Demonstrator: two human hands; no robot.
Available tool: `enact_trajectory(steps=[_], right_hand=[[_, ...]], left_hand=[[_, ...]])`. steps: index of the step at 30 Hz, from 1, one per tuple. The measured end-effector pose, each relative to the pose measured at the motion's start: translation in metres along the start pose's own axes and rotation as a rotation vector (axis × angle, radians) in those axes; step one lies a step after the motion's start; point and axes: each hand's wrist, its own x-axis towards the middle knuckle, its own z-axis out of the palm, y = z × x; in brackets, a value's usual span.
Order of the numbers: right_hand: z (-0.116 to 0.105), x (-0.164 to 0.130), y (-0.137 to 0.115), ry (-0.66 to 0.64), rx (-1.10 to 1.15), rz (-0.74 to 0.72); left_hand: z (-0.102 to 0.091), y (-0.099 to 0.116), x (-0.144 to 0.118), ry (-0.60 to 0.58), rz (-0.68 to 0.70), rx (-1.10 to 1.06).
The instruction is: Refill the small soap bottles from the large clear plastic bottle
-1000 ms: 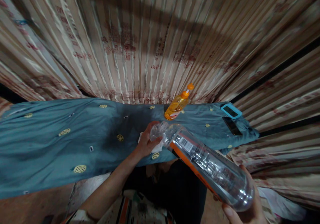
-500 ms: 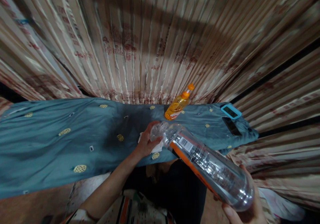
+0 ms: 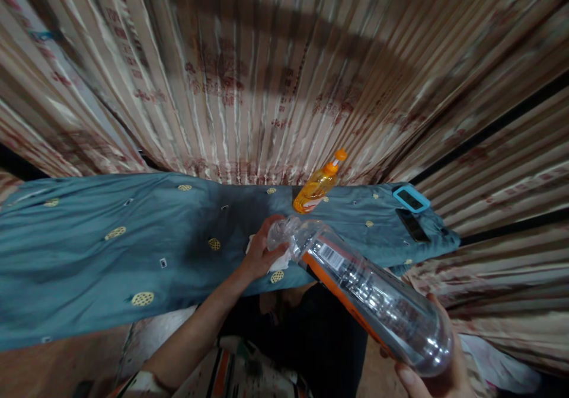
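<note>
A large clear plastic bottle (image 3: 377, 294) with an orange-and-black label and a barcode lies tilted across my view, its neck lower left. Its base rests in my right hand (image 3: 444, 356), whose fingers wrap round it from below and behind. At the neck end, my left hand (image 3: 262, 253) is closed round a small clear cup-like plastic piece (image 3: 280, 231). The mouth of the bottle meets or overlaps this piece; whether they touch I cannot tell. Something white like tissue (image 3: 280, 263) shows beneath my left hand.
An orange pump bottle (image 3: 313, 192) stands on the blue-green pineapple-print cloth (image 3: 178, 226), just beyond my hands. A blue-framed device (image 3: 411, 198) and a dark phone (image 3: 413, 225) lie at the right end. Pleated curtains (image 3: 267, 90) hang behind and to the right.
</note>
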Motion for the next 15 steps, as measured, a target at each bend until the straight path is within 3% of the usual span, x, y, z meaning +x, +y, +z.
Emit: enact_trajectory(steps=[15], right_hand=[[-0.0008,0.0004,0.0018,0.0,-0.024,-0.004]], left_hand=[[-0.0001,0.0021,-0.0008,-0.011,-0.019,0.011]])
